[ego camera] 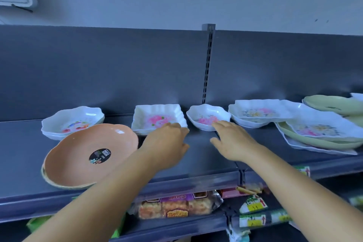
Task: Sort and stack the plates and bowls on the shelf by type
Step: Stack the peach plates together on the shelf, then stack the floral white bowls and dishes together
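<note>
On the dark shelf (196, 163) stand a white scalloped floral bowl stack (72, 122) at the left, an orange plate (88, 155) with a black sticker in front of it, a square white floral dish stack (157, 118) in the middle, and a small white floral bowl (206, 116) right of it. My left hand (167, 141) hovers open at the square dish's front edge. My right hand (231, 141) is open, its fingertips at the small bowl's front rim. Neither hand holds anything.
At the right lies a mixed pile of white floral square plates (318, 125), pale green plates (334, 104) and another white bowl (247, 120). A slotted upright (208, 61) splits the back panel. Packaged snacks (176, 206) fill the lower shelf.
</note>
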Demonstrator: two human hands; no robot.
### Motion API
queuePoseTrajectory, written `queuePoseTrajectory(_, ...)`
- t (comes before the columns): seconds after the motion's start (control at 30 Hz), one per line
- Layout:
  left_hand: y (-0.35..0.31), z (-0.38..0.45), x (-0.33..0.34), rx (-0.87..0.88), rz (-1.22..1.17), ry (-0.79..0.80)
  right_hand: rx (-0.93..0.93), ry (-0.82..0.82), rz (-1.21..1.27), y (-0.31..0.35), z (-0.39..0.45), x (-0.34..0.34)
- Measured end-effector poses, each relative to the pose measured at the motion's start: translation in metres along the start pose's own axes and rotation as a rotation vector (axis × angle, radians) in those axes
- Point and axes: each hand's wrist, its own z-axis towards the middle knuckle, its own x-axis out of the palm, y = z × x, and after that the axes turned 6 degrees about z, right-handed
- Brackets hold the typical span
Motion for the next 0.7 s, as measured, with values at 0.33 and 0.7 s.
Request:
queuePoseTrajectory(0.33, -0.048, 0.087, 0.036, -0.088, 0.116, 0.003, 0.169, 0.021, 0.277, -0.072, 0.041, 0.011)
queuePoseTrajectory(0.7, -0.05, 0.113, 0.054, -0.151, 0.057, 0.025, 0.49, -0.014, 1.156, -0.066, 0.091, 0.035)
